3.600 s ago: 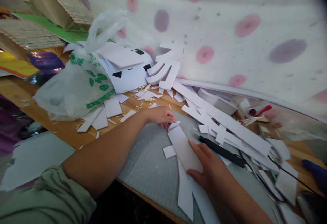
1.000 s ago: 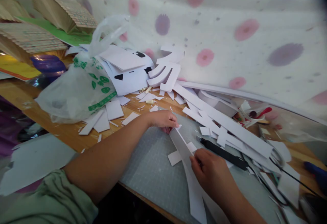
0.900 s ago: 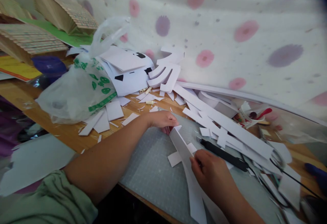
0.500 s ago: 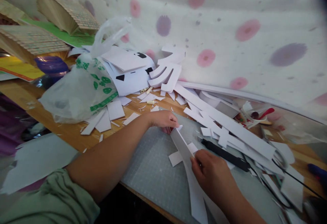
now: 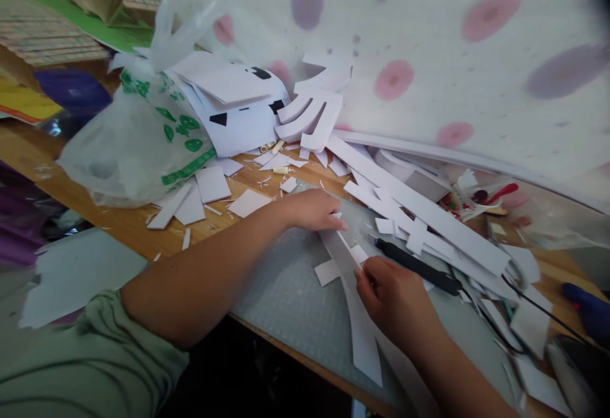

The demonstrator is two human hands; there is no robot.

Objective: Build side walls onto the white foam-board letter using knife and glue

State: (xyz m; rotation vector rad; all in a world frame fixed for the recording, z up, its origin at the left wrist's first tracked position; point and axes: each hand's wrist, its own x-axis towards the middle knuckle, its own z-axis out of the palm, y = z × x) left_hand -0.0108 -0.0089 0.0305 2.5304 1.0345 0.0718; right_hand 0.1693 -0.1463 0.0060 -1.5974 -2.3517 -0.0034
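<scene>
A long curved white strip [image 5: 361,335], like foam board or thick card, stands on its edge over the grey cutting mat [image 5: 281,284]. At its far end my left hand [image 5: 318,209] is closed, pinching the tip between thumb and fingers. Partway along the strip's right side, my right hand [image 5: 393,294] is closed with its fingers curled against the edge; its fingertips are partly hidden. Beneath the strip lies a small white rectangular piece [image 5: 326,273]. A black pen-shaped tool [image 5: 417,267] with a cord rests on the mat, just beyond my right hand.
White offcuts [image 5: 213,184] litter the wooden table [image 5: 260,183]. Long white strips [image 5: 429,218] lie to the right. A plastic bag [image 5: 128,145] stands at the left, near white sheets with black patches [image 5: 243,126]. Behind hangs a dotted curtain [image 5: 424,37].
The view has tilted down, so the background sits higher. My left hand's fingers have shifted slightly at the strip's far end. Both hands stay on the strip.
</scene>
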